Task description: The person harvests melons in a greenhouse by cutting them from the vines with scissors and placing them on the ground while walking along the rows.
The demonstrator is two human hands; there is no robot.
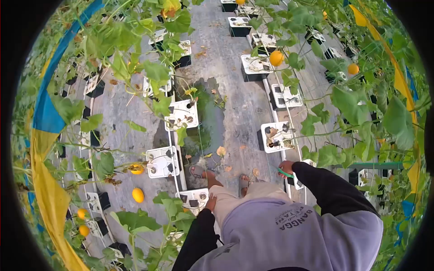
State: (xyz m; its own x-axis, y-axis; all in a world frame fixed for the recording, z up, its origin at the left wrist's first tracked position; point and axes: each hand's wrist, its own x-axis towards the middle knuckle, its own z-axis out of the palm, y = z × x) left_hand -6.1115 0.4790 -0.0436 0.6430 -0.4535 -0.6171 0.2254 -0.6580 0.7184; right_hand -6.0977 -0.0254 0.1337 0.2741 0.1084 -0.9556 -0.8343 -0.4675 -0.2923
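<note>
My right hand (286, 168) is closed around a small tool with green handles (284, 173), whose thin tip points left; its exact kind is too small to tell. Just beside that hand is a white-lidded planter box (298, 181), partly hidden by my sleeve. My left hand (211, 202) lies against my light trouser leg, fingers stretched downward and holding nothing. Close by it on the left sits another white-lidded planter box (194, 198). A ripe yellow melon (138, 195) hangs farther left among leaves.
Rows of white-lidded boxes (276, 137) line both sides of the grey ground sheet (244, 104), joined by white pipes (181, 174). A dark wet puddle (210, 113) lies ahead. Vines carry more yellow melons (276, 58). Yellow and blue strips (47, 167) hang at both edges.
</note>
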